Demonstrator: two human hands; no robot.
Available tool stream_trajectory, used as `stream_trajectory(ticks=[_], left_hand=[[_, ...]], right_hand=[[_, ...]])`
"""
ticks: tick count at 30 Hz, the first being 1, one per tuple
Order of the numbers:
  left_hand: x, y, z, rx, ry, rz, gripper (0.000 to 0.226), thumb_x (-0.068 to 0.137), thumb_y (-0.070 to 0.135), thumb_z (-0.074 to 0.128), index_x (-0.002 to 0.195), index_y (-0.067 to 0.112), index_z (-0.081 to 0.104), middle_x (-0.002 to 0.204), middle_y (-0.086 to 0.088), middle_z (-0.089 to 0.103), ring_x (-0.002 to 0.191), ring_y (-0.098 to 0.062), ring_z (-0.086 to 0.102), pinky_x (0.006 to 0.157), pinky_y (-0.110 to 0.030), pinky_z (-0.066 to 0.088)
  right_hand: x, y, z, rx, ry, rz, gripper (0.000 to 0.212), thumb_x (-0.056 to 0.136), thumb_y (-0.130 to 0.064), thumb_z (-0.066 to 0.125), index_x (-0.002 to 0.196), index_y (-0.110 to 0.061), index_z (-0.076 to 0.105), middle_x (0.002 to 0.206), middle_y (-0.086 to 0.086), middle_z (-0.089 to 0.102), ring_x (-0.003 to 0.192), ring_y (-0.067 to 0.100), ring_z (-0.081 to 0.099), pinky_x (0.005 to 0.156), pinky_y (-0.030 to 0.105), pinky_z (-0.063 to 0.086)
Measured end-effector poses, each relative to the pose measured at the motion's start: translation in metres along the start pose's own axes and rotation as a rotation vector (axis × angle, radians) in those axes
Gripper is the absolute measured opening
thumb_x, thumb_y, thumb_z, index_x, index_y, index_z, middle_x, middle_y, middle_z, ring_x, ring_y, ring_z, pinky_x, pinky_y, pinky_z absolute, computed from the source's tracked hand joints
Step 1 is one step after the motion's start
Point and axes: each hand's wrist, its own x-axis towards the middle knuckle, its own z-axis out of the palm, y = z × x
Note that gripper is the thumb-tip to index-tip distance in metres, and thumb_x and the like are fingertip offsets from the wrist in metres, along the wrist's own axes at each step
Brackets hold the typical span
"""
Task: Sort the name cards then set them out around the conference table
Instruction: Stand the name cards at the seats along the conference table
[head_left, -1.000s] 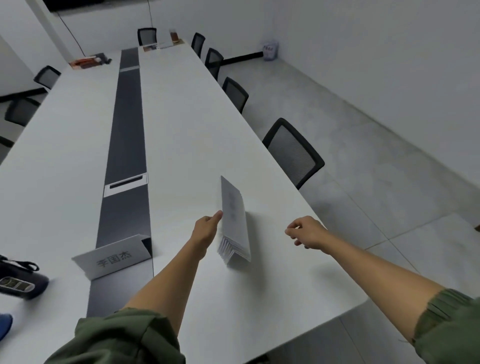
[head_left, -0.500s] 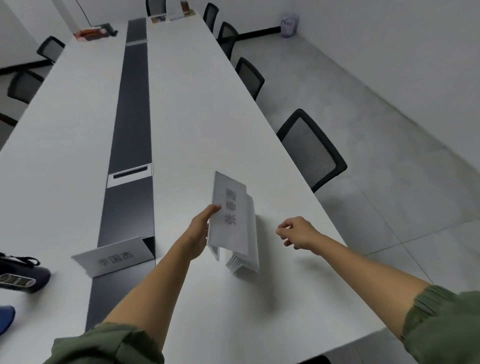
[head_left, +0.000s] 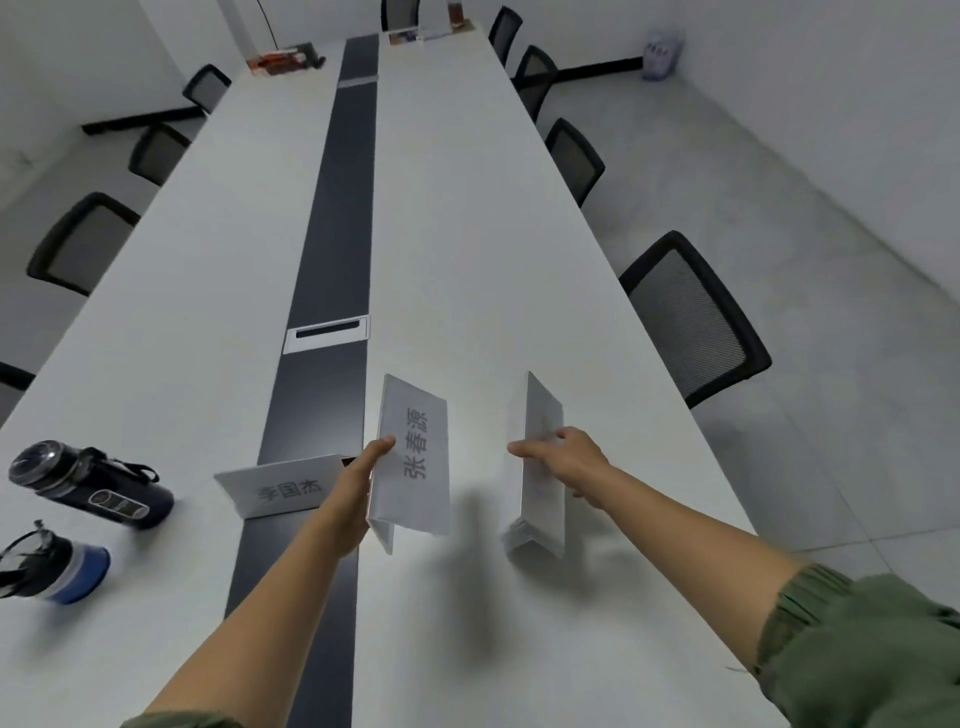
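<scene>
Separated since half a second ago: your left hand (head_left: 358, 493) has pulled one name card (head_left: 415, 457) clear of the stack (head_left: 543, 483), and your right hand (head_left: 569, 460), free before, now grasps that stack. Left fingers (head_left: 383, 446) pinch the card at its left edge, thumb on the printed face, the rest hidden behind. Right fingers (head_left: 524, 449) curl across the stack's right face up to the fold. Card and stack sit apart, side by side over the white surface (head_left: 467, 234); can't tell if the stack's near end touches it. Placed card (head_left: 283, 488) stands on the dark strip (head_left: 337, 208), just left of your left wrist.
</scene>
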Motion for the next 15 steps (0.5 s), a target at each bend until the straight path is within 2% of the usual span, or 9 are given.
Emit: stream_trajectory(ticks=[4,6,7,10,11,13,15], left_hand=[[-0.004,-0.008,-0.002,0.015,0.004,-0.006,0.058,0.078,0.054,0.060,0.121,0.016,0.062,0.113,-0.018,0.069,0.104,-0.038,0.064,0.092,-0.051,0.051],[-0.003,-0.006,-0.002,0.004,-0.002,-0.004,0.055,0.081,0.054,0.059,0.121,0.016,0.062,0.114,-0.019,0.068,0.105,-0.039,0.064,0.095,-0.052,0.048],[-0.003,-0.002,-0.001,0.001,-0.007,0.000,0.056,0.082,0.054,0.059,0.122,0.016,0.062,0.114,-0.019,0.068,0.105,-0.039,0.063,0.096,-0.053,0.047],[0.000,0.015,0.009,-0.008,-0.034,0.038,0.060,0.078,0.056,0.061,0.122,0.016,0.062,0.114,-0.019,0.068,0.102,-0.038,0.064,0.091,-0.051,0.050],[0.002,0.023,0.013,-0.012,-0.045,0.051,0.061,0.076,0.056,0.061,0.122,0.016,0.062,0.113,-0.019,0.068,0.100,-0.037,0.064,0.088,-0.050,0.050],[0.007,0.043,0.029,0.002,-0.076,0.093,0.062,0.076,0.057,0.060,0.122,0.016,0.062,0.110,-0.019,0.069,0.095,-0.035,0.064,0.084,-0.047,0.050],[0.009,0.065,0.051,0.015,-0.137,0.154,0.056,0.081,0.053,0.056,0.122,0.016,0.061,0.106,-0.017,0.069,0.092,-0.033,0.064,0.081,-0.045,0.050]], right_hand=[[0.000,0.000,0.003,0.124,-0.002,0.048,0.109,0.059,-0.055,0.081,0.149,-0.022,0.029,0.133,-0.002,0.050,0.113,0.022,0.051,0.077,0.035,0.043],[-0.005,0.000,0.000,0.213,-0.016,0.063,0.114,0.052,-0.057,0.081,0.148,-0.022,0.032,0.129,-0.001,0.050,0.110,0.022,0.052,0.073,0.033,0.044],[-0.007,-0.002,-0.003,0.260,-0.034,0.065,0.110,0.051,-0.057,0.082,0.145,-0.021,0.036,0.127,-0.001,0.051,0.108,0.022,0.052,0.072,0.033,0.043],[-0.018,-0.014,-0.018,0.348,-0.064,0.017,0.089,0.056,-0.054,0.083,0.132,-0.022,0.049,0.128,0.000,0.055,0.114,0.025,0.053,0.084,0.041,0.048],[-0.021,-0.019,-0.025,0.365,-0.065,-0.013,0.083,0.057,-0.054,0.083,0.129,-0.023,0.053,0.126,0.001,0.057,0.113,0.026,0.055,0.083,0.042,0.050],[-0.031,-0.033,-0.046,0.406,-0.043,-0.074,0.071,0.063,-0.052,0.081,0.124,-0.023,0.056,0.121,0.002,0.062,0.104,0.024,0.061,0.077,0.040,0.053],[-0.042,-0.043,-0.072,0.426,0.004,-0.127,0.072,0.062,-0.056,0.078,0.122,-0.023,0.057,0.116,0.004,0.065,0.095,0.023,0.064,0.070,0.036,0.053]])
